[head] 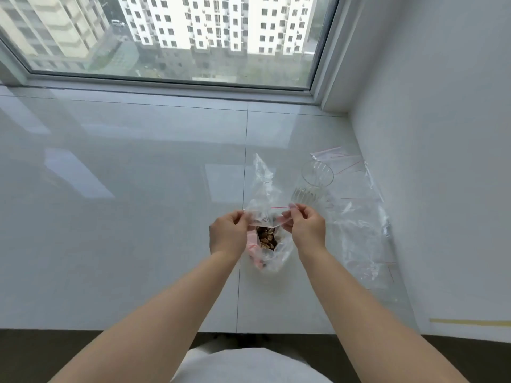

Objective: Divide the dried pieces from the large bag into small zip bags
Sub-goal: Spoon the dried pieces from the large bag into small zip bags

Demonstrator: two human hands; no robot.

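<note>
Holding item: small zip bag (262, 214), clear, red seal line; both hands pinch its mouth, left hand (228, 233) on one edge, right hand (304, 230) on the other, film stretched between them.

Below the grip: large bag (272, 250), mouth open, brown dried pieces (266, 239) visible inside; it rests on the white sill (138, 217).

Beyond the right hand, just beside it: ribbed clear glass (313, 181), upright.

Further right of the grip: spare zip bags (356, 205), flat, overlapping.

Step judged: opening a small bag before filling. Whether its seal is fully parted cannot be told.

Next move calls for: freeing one hand to transfer pieces while the other keeps the mouth wide.
</note>
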